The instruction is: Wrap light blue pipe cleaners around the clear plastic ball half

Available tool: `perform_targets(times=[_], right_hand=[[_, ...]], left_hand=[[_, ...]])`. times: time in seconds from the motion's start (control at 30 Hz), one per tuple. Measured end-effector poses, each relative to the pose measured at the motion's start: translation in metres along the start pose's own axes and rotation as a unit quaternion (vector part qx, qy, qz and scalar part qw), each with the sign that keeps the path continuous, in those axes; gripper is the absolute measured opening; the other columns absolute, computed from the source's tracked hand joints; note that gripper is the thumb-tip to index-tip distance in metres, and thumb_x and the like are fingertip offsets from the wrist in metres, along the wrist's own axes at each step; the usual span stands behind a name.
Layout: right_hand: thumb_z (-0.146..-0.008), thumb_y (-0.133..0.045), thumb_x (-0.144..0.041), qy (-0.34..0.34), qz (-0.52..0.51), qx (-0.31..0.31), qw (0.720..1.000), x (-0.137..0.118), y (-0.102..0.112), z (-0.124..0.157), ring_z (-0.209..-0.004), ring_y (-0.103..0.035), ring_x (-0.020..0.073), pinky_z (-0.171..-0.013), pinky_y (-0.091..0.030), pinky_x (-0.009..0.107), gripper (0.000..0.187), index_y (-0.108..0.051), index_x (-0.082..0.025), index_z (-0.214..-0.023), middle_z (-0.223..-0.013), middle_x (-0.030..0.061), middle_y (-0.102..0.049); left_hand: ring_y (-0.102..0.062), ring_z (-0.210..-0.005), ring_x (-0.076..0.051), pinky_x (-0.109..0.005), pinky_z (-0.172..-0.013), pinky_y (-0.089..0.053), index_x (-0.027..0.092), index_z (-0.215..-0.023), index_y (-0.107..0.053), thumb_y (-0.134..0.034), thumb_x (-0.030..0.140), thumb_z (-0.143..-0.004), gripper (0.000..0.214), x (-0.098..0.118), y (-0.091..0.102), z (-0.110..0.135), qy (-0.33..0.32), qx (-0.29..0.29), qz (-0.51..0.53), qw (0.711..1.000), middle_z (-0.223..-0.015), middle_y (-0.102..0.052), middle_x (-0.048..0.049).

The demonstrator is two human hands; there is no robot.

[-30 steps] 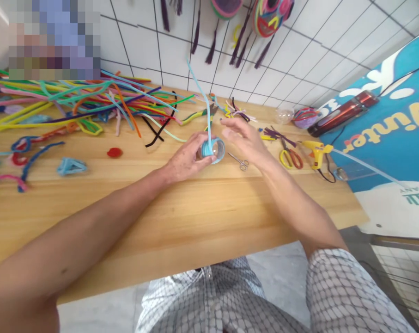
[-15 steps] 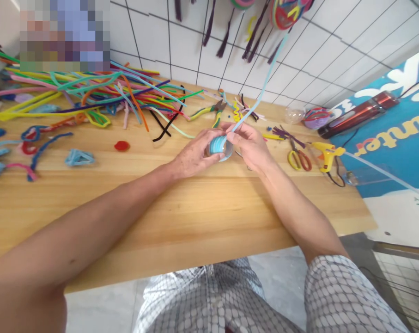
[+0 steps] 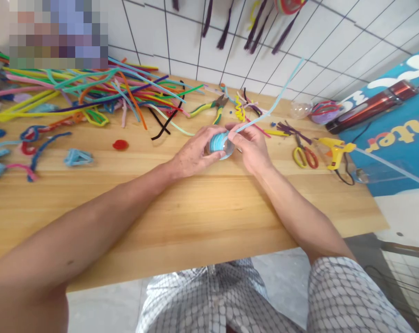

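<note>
Light-blue pipe cleaner (image 3: pixel 270 112) bands a clear plastic ball (image 3: pixel 229 150) between both hands, over the wooden tabletop (image 3: pixel 209 208). The left hand (image 3: pixel 196 152) curls its fingers around the ball, seemingly to steady it; the right hand (image 3: pixel 252 149) pinches the strand beside it, probably for control.

On the wooden table (image 3: pixel 230 226) to your left you have a tangled heap of coloured fuzzy stems (image 3: pixel 74 83), with a red piece (image 3: pixel 120 144) and a light blue folded bundle (image 3: pixel 78 157) lying apart in front of it. Near the wall end of the table you can see green-and-yellow pliers (image 3: pixel 219 102) beside a yellow coil (image 3: pixel 240 111), while to your right scissors (image 3: pixel 305 156) with yellow and orange-red handles lie near a yellow glue gun (image 3: pixel 335 149). Beyond those you face a red metallic flask (image 3: pixel 372 107) lying before a blue lettered panel (image 3: pixel 399 152), and purple tassels (image 3: pixel 225 38) hang against the white gridded wall (image 3: pixel 191 27).
</note>
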State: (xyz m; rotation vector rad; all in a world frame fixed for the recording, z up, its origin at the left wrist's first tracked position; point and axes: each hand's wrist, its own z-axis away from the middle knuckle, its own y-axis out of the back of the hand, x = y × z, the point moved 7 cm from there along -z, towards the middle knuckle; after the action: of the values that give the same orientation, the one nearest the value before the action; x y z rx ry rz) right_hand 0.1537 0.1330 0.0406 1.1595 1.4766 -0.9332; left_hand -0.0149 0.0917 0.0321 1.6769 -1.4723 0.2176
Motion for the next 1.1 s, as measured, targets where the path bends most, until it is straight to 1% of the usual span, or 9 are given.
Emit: perform_targets(times=[0.13,0.3,0.43,0.53,0.7,0.87,1.1], right_hand=[[-0.072,-0.100,-0.060,0.014,0.000,0.005,1.000,-0.0007,-0.0015,0.0007,-0.106,-0.072,0.0217,-0.100,-0.059,0.040,0.042,-0.077,-0.028,-0.086,-0.110,0.0006,-0.078],[-0.072,-0.099,-0.060,0.007,0.015,0.021,1.000,0.0006,-0.0014,0.0018,-0.099,-0.070,0.0202,-0.095,-0.059,0.038,0.042,-0.075,-0.028,-0.084,-0.107,0.0002,-0.077],[-0.074,-0.098,-0.061,0.008,0.023,0.023,0.999,0.0014,-0.0010,0.0022,-0.097,-0.069,0.0197,-0.094,-0.059,0.038,0.042,-0.074,-0.028,-0.084,-0.104,0.0001,-0.076],[-0.075,-0.097,-0.061,0.008,0.027,0.022,0.999,0.0018,-0.0007,0.0025,-0.097,-0.069,0.0195,-0.094,-0.059,0.038,0.042,-0.074,-0.028,-0.085,-0.103,-0.0001,-0.075],[-0.075,-0.097,-0.062,0.006,0.027,0.019,0.999,0.0015,-0.0013,0.0026,-0.098,-0.070,0.0202,-0.094,-0.059,0.039,0.043,-0.074,-0.027,-0.086,-0.106,0.0002,-0.076],[-0.076,-0.096,-0.064,0.013,0.034,0.012,0.999,0.0011,-0.0026,0.0023,-0.098,-0.070,0.0204,-0.094,-0.059,0.039,0.045,-0.074,-0.027,-0.086,-0.104,0.0006,-0.075],[-0.075,-0.097,-0.065,0.023,0.035,0.007,0.999,-0.0018,-0.0051,0.0033,-0.095,-0.068,0.0196,-0.093,-0.060,0.039,0.047,-0.073,-0.026,-0.085,-0.104,0.0007,-0.074]], left_hand=[[-0.063,-0.148,-0.031,-0.051,-0.127,-0.051,0.021,-0.155,-0.056,-0.069,0.053,-0.108,0.058,0.0009,0.0001,0.0007,-0.010,0.001,-0.003,1.000,-0.157,-0.065,-0.0175],[-0.063,-0.148,-0.030,-0.050,-0.127,-0.051,0.019,-0.154,-0.056,-0.070,0.050,-0.107,0.058,0.0018,0.0008,0.0013,-0.021,0.008,-0.005,1.000,-0.156,-0.066,-0.0181],[-0.063,-0.148,-0.031,-0.052,-0.127,-0.051,0.021,-0.155,-0.056,-0.070,0.053,-0.107,0.059,0.0004,0.0001,0.0011,-0.009,0.002,-0.006,1.000,-0.157,-0.065,-0.0178],[-0.063,-0.148,-0.032,-0.054,-0.127,-0.051,0.022,-0.155,-0.057,-0.070,0.054,-0.107,0.059,-0.0002,-0.0002,0.0011,-0.004,0.000,-0.010,1.000,-0.157,-0.066,-0.0174],[-0.064,-0.147,-0.031,-0.050,-0.126,-0.052,0.019,-0.154,-0.057,-0.070,0.051,-0.108,0.057,0.0026,0.0001,0.0012,-0.028,0.010,-0.014,0.999,-0.156,-0.066,-0.0185],[-0.064,-0.147,-0.032,-0.052,-0.127,-0.051,0.021,-0.154,-0.057,-0.069,0.054,-0.107,0.058,0.0036,0.0001,0.0010,-0.022,0.002,-0.016,1.000,-0.157,-0.066,-0.0180],[-0.064,-0.148,-0.029,-0.051,-0.127,-0.051,0.022,-0.151,-0.059,-0.056,0.057,-0.114,0.052,0.0074,0.0038,0.0009,-0.011,0.003,0.001,1.000,-0.156,-0.067,-0.0172]])
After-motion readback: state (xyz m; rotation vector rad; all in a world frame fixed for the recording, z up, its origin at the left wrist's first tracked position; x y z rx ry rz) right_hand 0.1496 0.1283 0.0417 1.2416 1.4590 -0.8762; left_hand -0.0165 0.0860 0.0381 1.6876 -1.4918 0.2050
